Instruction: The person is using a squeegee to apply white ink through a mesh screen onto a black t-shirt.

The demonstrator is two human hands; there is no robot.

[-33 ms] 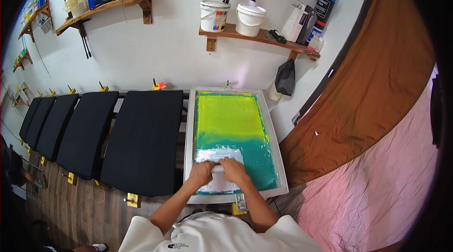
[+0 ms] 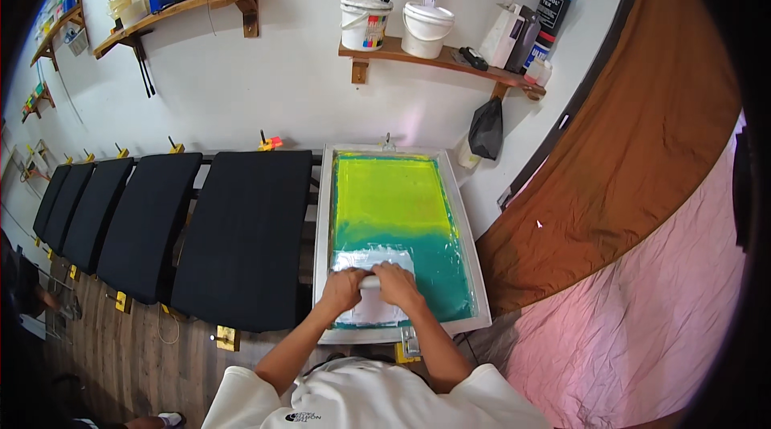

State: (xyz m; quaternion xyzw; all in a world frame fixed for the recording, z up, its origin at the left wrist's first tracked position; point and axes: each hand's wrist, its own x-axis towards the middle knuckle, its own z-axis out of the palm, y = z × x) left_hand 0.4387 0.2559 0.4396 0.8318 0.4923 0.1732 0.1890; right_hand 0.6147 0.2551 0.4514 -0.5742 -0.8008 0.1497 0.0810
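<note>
Clocking positions from the tool in hand, I start at 10 o'clock with the nearest black board, flat and just beside the screen frame. Next comes the left hand, its forearm rising from between 7 and 8 o'clock, wrist bent inward, fingers closed over the pale bar of what I take for a squeegee. That tool sits toward the frame's 7 o'clock, over a white patch of ink; its lower edge is hidden from me. I judge it light and rigid along the bar, probably with a softer blade, and apt to skid on wet ink; I would grip it high, one hand either side of centre, clear of the smear. The mesh inside the frame I expect to be taut, springy and easily torn. The right hand wraps the bar too, nearly meeting the left, forearm angling in from between 4 and 5 o'clock; I can't make out its fingertips underneath. A brown cloth hangs toward 2 o'clock.
</note>
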